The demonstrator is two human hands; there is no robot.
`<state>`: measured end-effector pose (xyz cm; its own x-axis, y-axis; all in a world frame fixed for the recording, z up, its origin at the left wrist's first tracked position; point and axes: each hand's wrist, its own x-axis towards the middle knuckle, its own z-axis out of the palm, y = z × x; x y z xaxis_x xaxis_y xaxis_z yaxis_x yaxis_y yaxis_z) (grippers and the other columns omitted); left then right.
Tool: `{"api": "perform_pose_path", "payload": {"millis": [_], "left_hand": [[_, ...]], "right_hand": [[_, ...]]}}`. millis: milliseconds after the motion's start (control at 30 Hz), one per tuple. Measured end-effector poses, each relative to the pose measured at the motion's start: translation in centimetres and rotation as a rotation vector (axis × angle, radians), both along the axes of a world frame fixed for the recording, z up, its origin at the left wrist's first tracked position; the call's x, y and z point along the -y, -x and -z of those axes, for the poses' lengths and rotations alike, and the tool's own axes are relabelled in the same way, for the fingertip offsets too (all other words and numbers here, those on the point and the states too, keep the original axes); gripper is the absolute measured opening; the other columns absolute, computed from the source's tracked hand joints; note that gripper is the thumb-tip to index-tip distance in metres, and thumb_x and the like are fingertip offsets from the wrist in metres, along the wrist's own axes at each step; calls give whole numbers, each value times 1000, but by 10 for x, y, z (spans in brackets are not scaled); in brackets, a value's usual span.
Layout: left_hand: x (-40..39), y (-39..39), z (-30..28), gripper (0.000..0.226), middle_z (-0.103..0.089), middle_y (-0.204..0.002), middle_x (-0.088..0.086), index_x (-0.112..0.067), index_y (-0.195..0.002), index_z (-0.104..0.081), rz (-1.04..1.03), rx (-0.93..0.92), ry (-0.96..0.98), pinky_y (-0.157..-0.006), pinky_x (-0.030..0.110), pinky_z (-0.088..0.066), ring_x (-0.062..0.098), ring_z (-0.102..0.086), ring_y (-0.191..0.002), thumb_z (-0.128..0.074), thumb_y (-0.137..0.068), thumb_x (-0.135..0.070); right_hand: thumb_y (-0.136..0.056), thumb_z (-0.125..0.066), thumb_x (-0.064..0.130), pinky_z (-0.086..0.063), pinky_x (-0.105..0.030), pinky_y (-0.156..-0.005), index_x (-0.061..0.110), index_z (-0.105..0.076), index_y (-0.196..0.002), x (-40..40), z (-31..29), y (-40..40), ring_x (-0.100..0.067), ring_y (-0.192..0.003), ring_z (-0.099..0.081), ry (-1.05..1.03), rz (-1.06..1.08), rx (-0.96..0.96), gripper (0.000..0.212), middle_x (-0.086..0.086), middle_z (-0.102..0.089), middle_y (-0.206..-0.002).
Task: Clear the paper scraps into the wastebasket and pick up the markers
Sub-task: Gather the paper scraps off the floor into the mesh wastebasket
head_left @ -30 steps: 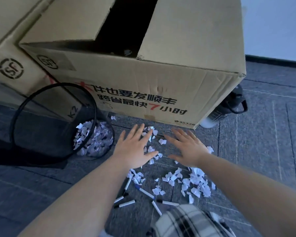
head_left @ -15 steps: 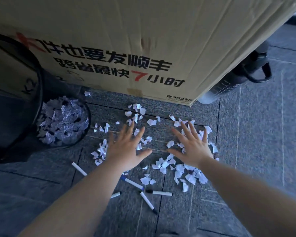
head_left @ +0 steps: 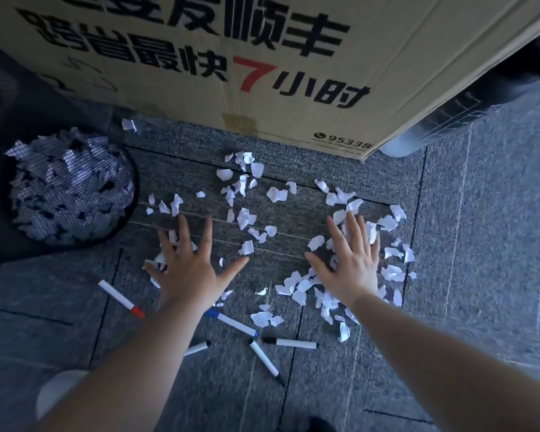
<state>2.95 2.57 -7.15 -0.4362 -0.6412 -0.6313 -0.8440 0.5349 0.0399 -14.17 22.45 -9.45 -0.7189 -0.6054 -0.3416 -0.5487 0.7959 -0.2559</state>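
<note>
White paper scraps (head_left: 247, 218) lie scattered over the grey carpet in front of me. My left hand (head_left: 190, 269) is spread flat, palm down, on the scraps at the left of the pile. My right hand (head_left: 351, 261) is spread flat on the scraps at the right. Neither hand holds anything. Several markers lie nearer to me: a red one (head_left: 120, 298), a blue one (head_left: 233, 322), two black ones (head_left: 289, 343) (head_left: 265, 360), and one partly hidden under my left forearm (head_left: 197, 348). The black mesh wastebasket (head_left: 123, 219) at the left holds many scraps.
A large printed cardboard box (head_left: 262, 67) stands just beyond the scraps. A dark bottle (head_left: 455, 116) lies behind the box's right corner. One stray scrap (head_left: 128, 124) lies by the box near the wastebasket. Carpet tiles stretch to the right.
My view has dropped closer to the floor. Both hands have spread wider apart and come down flat onto the scraps.
</note>
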Motion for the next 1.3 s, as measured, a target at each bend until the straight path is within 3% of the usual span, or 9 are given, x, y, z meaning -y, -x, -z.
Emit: {"api": "perform_pose_path", "payload": {"millis": [167, 367, 600, 733, 833, 967, 1033, 1133, 1300], "left_hand": [[-13, -7, 11, 105, 21, -155, 2, -38, -145, 12, -3, -204, -24, -111, 62, -17, 31, 15, -143, -9, -58, -93], [-32, -6, 19, 105, 11, -157, 4, -34, -148, 3, 249, -394, -80, -105, 63, -30, 31, 4, -143, -18, -63, -92], [-40, -9, 22, 83, -31, -150, 11, -22, -143, -33, 462, -375, 64, -89, 54, -48, 32, -29, -136, -31, -78, -75], [-39, -13, 20, 61, -60, -108, 8, -13, -118, -53, 560, -441, 179, -62, 36, -51, 27, -60, -90, -45, -84, -63], [-38, -9, 16, 41, -55, -79, 6, -12, -97, -49, 617, -453, 130, -35, 26, -41, 19, -54, -57, -53, -85, -50], [-29, 4, 9, 24, -49, -68, 4, -10, -78, -51, 648, -319, -18, -30, 24, -24, 15, -32, -37, -74, -73, -15], [-22, 9, 3, 11, -53, -82, 7, -7, -92, -50, 620, -225, -55, -41, 30, -30, 19, -39, -48, -56, -84, -4], [-9, 9, -10, 12, -55, -91, 8, -7, -100, -47, 551, -160, -93, -52, 33, -38, 21, -50, -63, -38, -93, -1], [22, 17, -50, 17, -41, -66, -5, -8, -98, -50, 472, -221, -50, -46, 25, -34, 11, -44, -53, -33, -99, -14]], "right_hand": [[-78, -22, 81, 2, -55, -112, 39, -4, -146, 4, 4, -24, -19, -144, 4, 48, -213, 42, 82, -2, -1, -158], [-76, -33, 82, -13, -61, -109, 32, -27, -143, 6, 9, -38, -28, -140, -24, 59, -503, -105, 84, -10, -26, -152], [-83, -50, 64, -49, -43, -80, 20, -56, -113, 6, 18, -37, -28, -97, -57, 212, -725, -297, 54, -9, -62, -109], [-89, -51, 48, -50, -32, -58, 17, -54, -94, 15, 13, -34, -22, -68, -59, 215, -782, -274, 32, -5, -64, -84], [-91, -57, 34, -42, -23, -40, 15, -53, -78, 33, 8, -25, -16, -45, -48, 199, -820, -227, 23, 0, -53, -61], [-78, -72, 17, -35, -17, -31, 11, -58, -77, 51, -3, -18, -13, -35, -44, 35, -795, -48, 16, 2, -51, -53], [-85, -66, 19, -47, -25, -39, 10, -57, -92, 59, -15, -16, -18, -48, -58, -52, -677, 62, 14, -1, -60, -68], [-97, -45, 24, -53, -30, -63, 9, -50, -113, 73, -38, -11, -24, -77, -63, -118, -457, 207, 22, -5, -61, -93], [-98, -44, 22, -49, -29, -58, 8, -51, -110, 96, -81, -1, -22, -67, -56, -50, -333, 272, 19, -2, -53, -82]]}}
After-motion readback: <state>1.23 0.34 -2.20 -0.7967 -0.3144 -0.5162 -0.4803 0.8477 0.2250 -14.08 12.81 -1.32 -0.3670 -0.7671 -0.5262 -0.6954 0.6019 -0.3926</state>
